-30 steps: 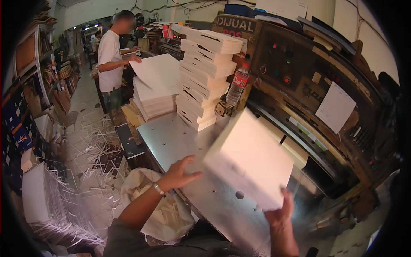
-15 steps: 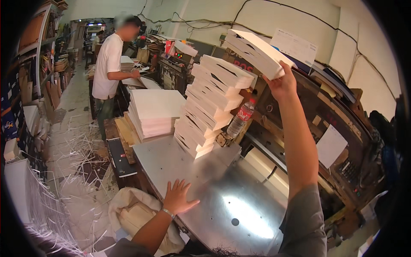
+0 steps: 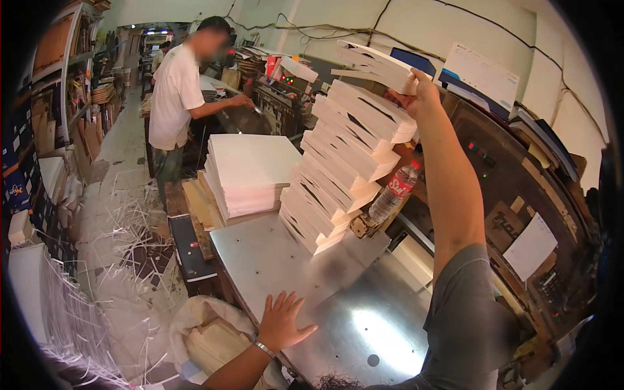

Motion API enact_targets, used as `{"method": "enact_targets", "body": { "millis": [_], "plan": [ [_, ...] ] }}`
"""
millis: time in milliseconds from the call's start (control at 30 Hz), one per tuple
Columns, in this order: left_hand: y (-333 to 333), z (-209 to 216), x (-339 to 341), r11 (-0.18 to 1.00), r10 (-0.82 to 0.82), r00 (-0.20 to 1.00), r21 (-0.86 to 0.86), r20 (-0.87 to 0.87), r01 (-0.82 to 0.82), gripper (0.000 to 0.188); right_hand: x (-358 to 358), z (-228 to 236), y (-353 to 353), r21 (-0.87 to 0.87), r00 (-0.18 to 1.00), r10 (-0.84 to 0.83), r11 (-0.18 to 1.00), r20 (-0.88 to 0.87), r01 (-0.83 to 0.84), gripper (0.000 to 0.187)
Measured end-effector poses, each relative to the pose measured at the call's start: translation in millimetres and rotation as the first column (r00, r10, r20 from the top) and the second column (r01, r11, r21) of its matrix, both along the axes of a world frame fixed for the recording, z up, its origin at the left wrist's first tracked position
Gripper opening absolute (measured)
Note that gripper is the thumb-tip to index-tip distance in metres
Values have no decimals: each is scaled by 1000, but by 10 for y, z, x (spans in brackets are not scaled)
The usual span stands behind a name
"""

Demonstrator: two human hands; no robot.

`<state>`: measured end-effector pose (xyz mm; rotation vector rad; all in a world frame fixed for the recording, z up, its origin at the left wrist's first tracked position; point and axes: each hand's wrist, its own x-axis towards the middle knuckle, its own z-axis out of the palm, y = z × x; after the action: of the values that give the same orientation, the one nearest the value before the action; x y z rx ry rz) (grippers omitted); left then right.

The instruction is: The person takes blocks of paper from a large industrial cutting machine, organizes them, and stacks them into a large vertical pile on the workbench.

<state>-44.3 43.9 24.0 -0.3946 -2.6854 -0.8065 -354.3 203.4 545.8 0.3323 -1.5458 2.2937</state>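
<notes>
High up at the right, my right hand [image 3: 416,97] grips the end of a thick block of cut paper [image 3: 377,64]. The block is slightly tilted over the top of a tall stack of similar paper blocks [image 3: 348,172], set crosswise in layers; I cannot tell whether it touches the stack. My left hand [image 3: 284,323] lies with fingers spread at the near left of the metal table [image 3: 260,260], holding nothing. The tall stack stands toward the table's far end. A clear bottle with red cap and label [image 3: 394,190] is just right of it.
A wide pile of white sheets [image 3: 250,159] stands left of the tall stack. A sack [image 3: 214,338] of paper offcuts is below the table's left edge. Paper strips [image 3: 133,247] litter the floor. A co-worker in a white shirt [image 3: 175,97] stands at the far left.
My right hand has brought the paper block left over the tall stack and levelled it somewhat. My left hand remains spread on the table. The co-worker's arm has reached further right.
</notes>
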Motion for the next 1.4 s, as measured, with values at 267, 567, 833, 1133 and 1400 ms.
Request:
{"method": "enact_targets", "body": {
  "millis": [267,567,833,1133,1400],
  "plan": [
    [-40,10,15,1000,4,1000,16,-13,-4,84,-45,-308,-22,59,996,54,997,74,-59,42],
    [-35,25,4,999,14,999,31,-34,-13,83,28,-351,-47,123,997,37,991,64,-45,35],
    [-35,49,-1,999,23,1000,25,-3,-23,82,-4,-380,-93,50,993,17,998,114,-22,27],
    [-42,44,20,999,22,998,36,-53,-20,81,-308,-296,96,-56,995,74,996,70,-71,59],
    [59,33,-78,1000,6,998,31,-58,-4,78,1116,-675,435,136,971,-135,977,-195,163,92]
  ]
}}
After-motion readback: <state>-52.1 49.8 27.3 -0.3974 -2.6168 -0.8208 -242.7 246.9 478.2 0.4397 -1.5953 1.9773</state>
